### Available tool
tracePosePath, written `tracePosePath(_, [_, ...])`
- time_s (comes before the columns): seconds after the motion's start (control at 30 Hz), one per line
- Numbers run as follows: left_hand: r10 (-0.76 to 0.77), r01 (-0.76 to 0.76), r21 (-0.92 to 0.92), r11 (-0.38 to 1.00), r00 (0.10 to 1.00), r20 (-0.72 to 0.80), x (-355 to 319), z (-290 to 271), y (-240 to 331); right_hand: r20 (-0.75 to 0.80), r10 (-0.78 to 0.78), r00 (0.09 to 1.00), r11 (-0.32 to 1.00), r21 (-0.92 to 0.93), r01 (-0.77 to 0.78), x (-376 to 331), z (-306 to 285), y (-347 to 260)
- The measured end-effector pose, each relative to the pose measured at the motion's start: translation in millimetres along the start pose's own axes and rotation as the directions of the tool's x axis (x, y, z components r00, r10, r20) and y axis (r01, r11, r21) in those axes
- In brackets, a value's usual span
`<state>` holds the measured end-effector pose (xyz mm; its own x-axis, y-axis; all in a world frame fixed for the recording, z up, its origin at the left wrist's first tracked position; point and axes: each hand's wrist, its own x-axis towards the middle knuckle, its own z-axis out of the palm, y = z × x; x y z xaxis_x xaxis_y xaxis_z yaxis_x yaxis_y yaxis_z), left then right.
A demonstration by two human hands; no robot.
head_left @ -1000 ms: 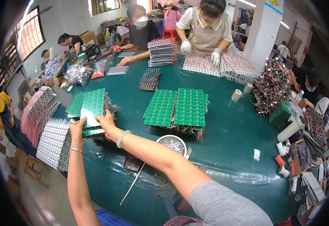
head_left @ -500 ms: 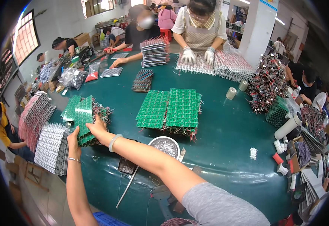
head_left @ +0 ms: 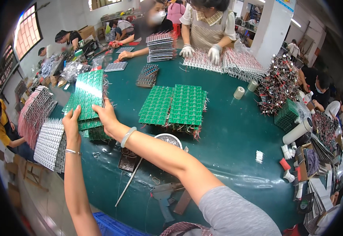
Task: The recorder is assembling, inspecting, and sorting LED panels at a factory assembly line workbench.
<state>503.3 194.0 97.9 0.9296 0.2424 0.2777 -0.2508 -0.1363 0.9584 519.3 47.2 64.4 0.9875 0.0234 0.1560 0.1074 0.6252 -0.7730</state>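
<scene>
At the left of the table my left hand (head_left: 72, 122) and my right hand (head_left: 109, 118) grip a bundle of green circuit boards (head_left: 88, 92) by its lower corners, thumbs on the front face. The bundle is tilted up, and wires stick out along its right side. More green boards show just below it; how far they are separate is hidden. In the middle lie two side-by-side stacks of green circuit boards (head_left: 186, 105) with red and white wires underneath. White panels (head_left: 50, 143) stand in a stack left of my left hand.
A glue gun (head_left: 164, 196), a thin rod (head_left: 127, 185), a dark tray (head_left: 127, 162) and a white bowl (head_left: 175, 138) lie close to my right arm. Across the table, a co-worker's gloved hands (head_left: 214, 55) rest on wired panels. A wire heap (head_left: 279, 88) stands at right.
My hands have raised the green board bundle and tilted it further upright. The view has shifted slightly, uncovering more of the glue gun. The co-worker's gloved hands have moved a little.
</scene>
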Motion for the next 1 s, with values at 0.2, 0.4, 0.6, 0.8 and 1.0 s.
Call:
tracePosePath(0.2, [-0.016, 0.041, -0.168, 0.985, 0.989, 0.147, -11.9, 74.3, 26.7, -0.183, -0.205, 0.961, 0.968, -0.182, 0.171, -14.7, -36.0, -57.5])
tracePosePath(0.4, [-0.129, 0.204, -0.223, 0.953, 0.942, 0.311, -24.4, 169.1, -10.3, -0.407, -0.224, 0.886, 0.777, -0.624, -0.090, -32.0, -111.8, -107.2])
tracePosePath(0.6, [-0.269, 0.360, -0.128, 0.924, 0.851, 0.451, -38.5, 203.8, -39.2, -0.239, -0.428, 0.871, 0.462, -0.887, -0.017, -59.7, -137.0, -134.1])
tracePosePath(0.8, [-0.290, 0.386, -0.091, 0.918, 0.810, 0.509, -28.3, 188.4, -48.8, 0.046, -0.211, 0.976, 0.076, -0.995, 0.063, -76.2, -195.8, -138.6])
tracePosePath(1.0, [-0.181, 0.272, -0.096, 0.957, 0.827, 0.533, -29.9, 196.4, -35.8, 0.017, -0.232, 0.973, 0.225, -0.972, 0.071, -71.1, -204.1, -142.4])
